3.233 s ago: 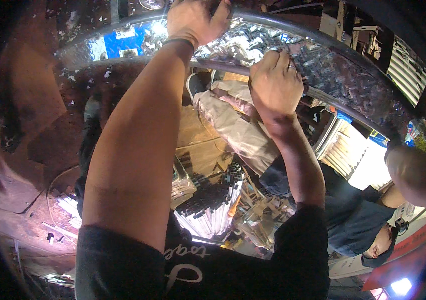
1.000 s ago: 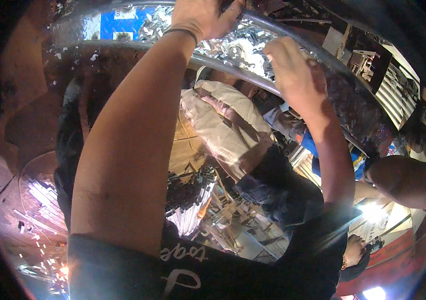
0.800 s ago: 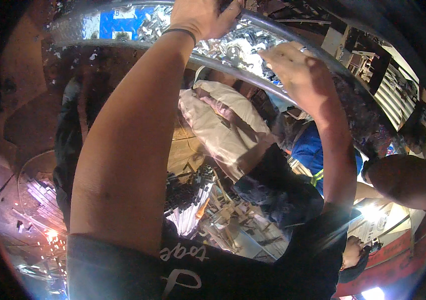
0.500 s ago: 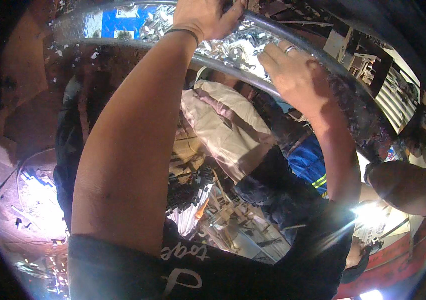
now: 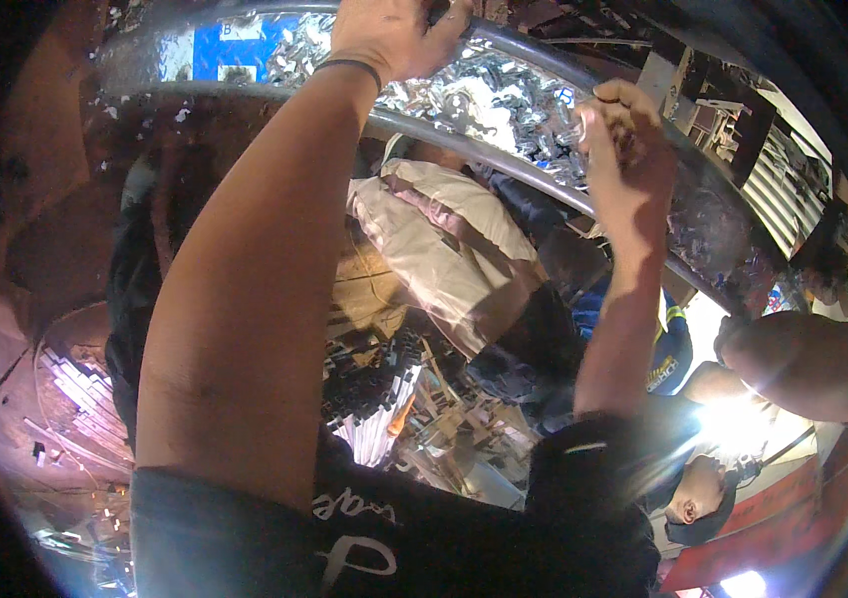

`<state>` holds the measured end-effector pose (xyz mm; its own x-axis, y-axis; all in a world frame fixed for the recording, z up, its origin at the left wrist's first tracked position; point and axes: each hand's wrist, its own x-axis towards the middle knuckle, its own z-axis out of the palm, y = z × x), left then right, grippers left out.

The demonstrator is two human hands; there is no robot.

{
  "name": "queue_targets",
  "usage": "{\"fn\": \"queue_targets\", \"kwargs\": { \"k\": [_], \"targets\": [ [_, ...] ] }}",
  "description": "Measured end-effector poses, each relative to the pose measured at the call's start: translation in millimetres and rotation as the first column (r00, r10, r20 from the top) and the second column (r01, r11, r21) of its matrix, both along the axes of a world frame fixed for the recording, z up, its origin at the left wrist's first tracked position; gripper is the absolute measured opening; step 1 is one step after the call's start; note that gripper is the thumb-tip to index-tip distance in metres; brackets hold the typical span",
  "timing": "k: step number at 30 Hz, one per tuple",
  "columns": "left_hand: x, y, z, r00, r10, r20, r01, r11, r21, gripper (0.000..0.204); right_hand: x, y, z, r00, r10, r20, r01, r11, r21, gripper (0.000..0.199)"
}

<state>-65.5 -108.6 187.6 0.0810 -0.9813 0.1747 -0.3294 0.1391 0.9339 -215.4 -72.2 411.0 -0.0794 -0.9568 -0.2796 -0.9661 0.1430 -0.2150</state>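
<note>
Reaching up and forward, the left hand (image 5: pixel 394 35) curls its fingers over the upper grey metal rail (image 5: pixel 534 55) at the top of the view, closed around it. The right hand (image 5: pixel 628 149) is held against the heap of small shiny metal pieces (image 5: pixel 489 95) lying between that rail and the lower rail (image 5: pixel 504 159); its fingers are bent and seem pinched on one or more pieces, though the glare makes this hard to confirm. Below the rails lies a beige sack (image 5: pixel 444 249), and a stack of silver metal strips (image 5: pixel 374 409) sits lower down. Another person's arm (image 5: pixel 803 364) shows at the right edge.
</note>
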Motion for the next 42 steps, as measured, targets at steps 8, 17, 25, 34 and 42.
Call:
{"fn": "queue_targets", "kwargs": {
  "k": [8,17,25,34,42],
  "targets": [
    [0.1,-1.7,-4.2,0.994,-0.099,0.041,0.092,0.983,0.158,0.039,21.2,78.7,-10.8,0.972,-0.236,0.010,0.232,0.961,0.149,0.041],
    [1.5,-1.3,2.6,0.992,-0.122,0.014,0.118,0.977,0.177,0.042,29.5,93.7,-20.0,0.966,-0.259,0.021,0.258,0.965,0.056,0.047],
    [-5.7,-2.5,-3.1,0.991,-0.094,0.094,0.082,0.988,0.130,0.044,32.1,92.2,-22.1,0.944,-0.315,0.095,0.313,0.949,0.035,0.047],
    [-0.9,-6.1,-2.8,0.991,-0.090,0.098,0.079,0.991,0.107,0.040,36.7,83.2,-29.0,0.973,-0.225,0.044,0.225,0.974,-0.014,0.048],
    [-3.5,-4.4,-7.9,0.986,-0.074,0.149,0.054,0.989,0.135,0.037,5.1,91.4,-30.9,0.988,0.139,-0.062,-0.140,0.990,-0.008,0.040]
  ]
}}
